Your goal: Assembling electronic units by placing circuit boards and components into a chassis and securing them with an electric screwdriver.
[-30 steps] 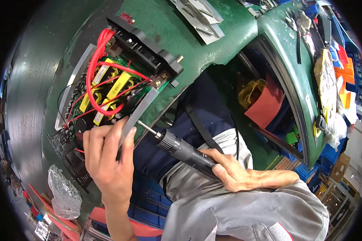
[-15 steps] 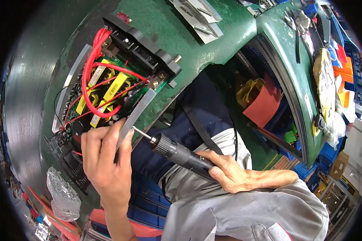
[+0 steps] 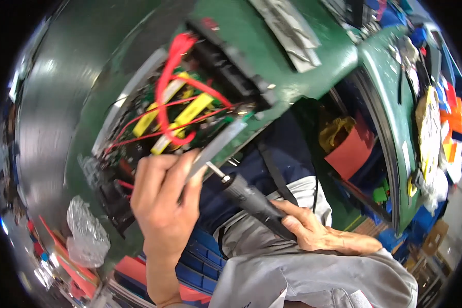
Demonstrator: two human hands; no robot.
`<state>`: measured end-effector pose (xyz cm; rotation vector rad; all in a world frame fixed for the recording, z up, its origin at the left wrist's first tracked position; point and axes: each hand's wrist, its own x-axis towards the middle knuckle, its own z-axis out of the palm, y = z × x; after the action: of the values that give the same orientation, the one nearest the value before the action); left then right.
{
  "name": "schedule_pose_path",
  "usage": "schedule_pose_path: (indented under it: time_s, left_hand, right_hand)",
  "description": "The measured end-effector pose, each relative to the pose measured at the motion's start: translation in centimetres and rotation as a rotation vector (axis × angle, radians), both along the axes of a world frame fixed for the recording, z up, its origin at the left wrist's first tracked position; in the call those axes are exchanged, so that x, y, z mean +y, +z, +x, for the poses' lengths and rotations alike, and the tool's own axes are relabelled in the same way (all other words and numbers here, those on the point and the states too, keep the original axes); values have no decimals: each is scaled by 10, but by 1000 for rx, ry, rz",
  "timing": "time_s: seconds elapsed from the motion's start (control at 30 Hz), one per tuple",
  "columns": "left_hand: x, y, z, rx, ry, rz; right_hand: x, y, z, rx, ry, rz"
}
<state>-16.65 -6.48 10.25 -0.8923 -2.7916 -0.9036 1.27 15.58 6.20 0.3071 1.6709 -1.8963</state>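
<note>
An opened electronic unit lies on the green table, with yellow-labelled parts (image 3: 195, 109), thick red wires (image 3: 165, 97) and a black end panel (image 3: 223, 61). Along its near side runs a grey metal side plate (image 3: 222, 142), which my left hand (image 3: 165, 200) pinches at the lower end between thumb and fingers. My right hand (image 3: 310, 231) is wrapped round a black electric screwdriver (image 3: 256, 203). Its bit points up and left at the plate's outer face, close to my left fingertips. Blur hides whether the tip sits in a screw.
Crumpled clear plastic (image 3: 87, 233) lies at the left. Grey metal pieces (image 3: 290, 33) rest at the far side of the green table (image 3: 339, 46). An opening at the right holds a red sheet (image 3: 351, 149) and a yellow bag (image 3: 336, 134). Blue bins (image 3: 203, 262) stand below my left arm.
The whole view has shifted, so unit, hands and screwdriver appear farther right, and the picture is blurrier. Both hands keep their holds, with the screwdriver still against or near the plate.
</note>
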Motion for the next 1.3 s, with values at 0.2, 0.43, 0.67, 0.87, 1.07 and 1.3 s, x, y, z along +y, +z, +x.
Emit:
schedule_pose_path:
  time_s: [0.2, 0.43, 0.67, 0.87, 1.07, 1.3]
  left_hand:
    - [-1, 1, -2, -18, -6, 44]
    - [-1, 1, -2, -6, -24, 50]
    - [1, 3, -3, 79, -19, -9]
    - [-16, 35, -16, 175, 49, 44]
    - [-23, 40, -84, 147, 217, -160]
    - [-19, 37, -100, 157, 83, -369]
  right_hand:
    - [4, -16, 4, -160, 10, -223]
    - [2, -48, 2, -550, -21, -1221]
    - [16, -5, -3, 12, 66, 6]
    - [34, -5, 8, 159, 99, 173]
    - [35, -21, 15, 217, 5, 100]
    - [36, -26, 14, 183, 29, 98]
